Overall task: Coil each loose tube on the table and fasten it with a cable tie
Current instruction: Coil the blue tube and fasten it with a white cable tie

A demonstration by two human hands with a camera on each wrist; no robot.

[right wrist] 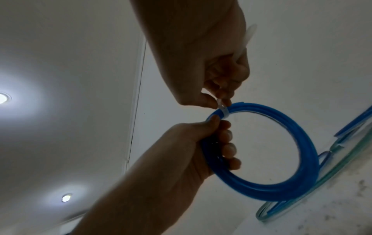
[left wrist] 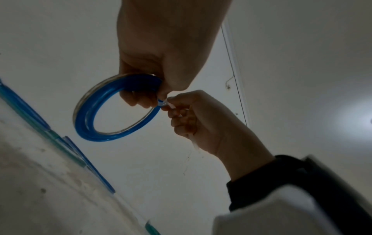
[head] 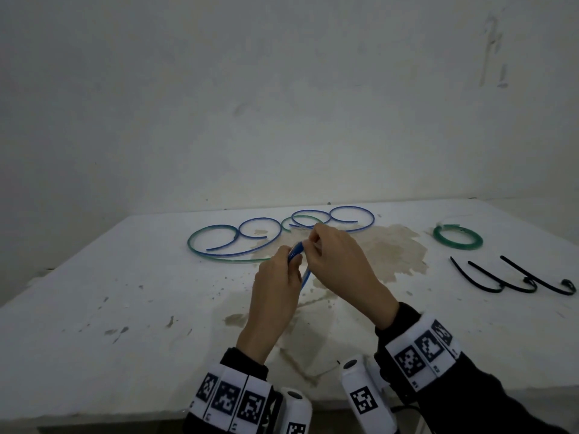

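**A:** Across the white, stained worktop (head: pixel 125 277), what lies where?

**B:** Along the far side sprawl the loose tubes (head: pixel 238 236), blue and green, in open overlapping curls. Well apart from them, toward the far right, sits a green coil (head: pixel 458 239) already wound tight. Nearer than that coil lie three black cable ties (head: pixel 513 277), each bent in a hook shape, side by side.

**A:** And the hands?

**B:** Both are raised above the middle of the worktop, close together. The left hand (head: pixel 275 283) has its fingers curled round a blue coil (right wrist: pixel 281 159), several turns of tube bunched into one ring; the thumb presses on the outer side while the fingers wrap through the inside. From the head view only a short blue stretch shows between the two hands.

**A:** So the right one holds what?

**B:** The right hand (head: pixel 338 258) pinches a pale, translucent cable tie (right wrist: pixel 222 109) between thumb and fingertips. That tie is looped round the blue coil just beside the left thumb, and its long tail runs back through the right palm and sticks out past the heel of the hand.

**A:** Is the tie pulled snug?

**B:** It sits against the tube, but whether it is fully tight I cannot tell.
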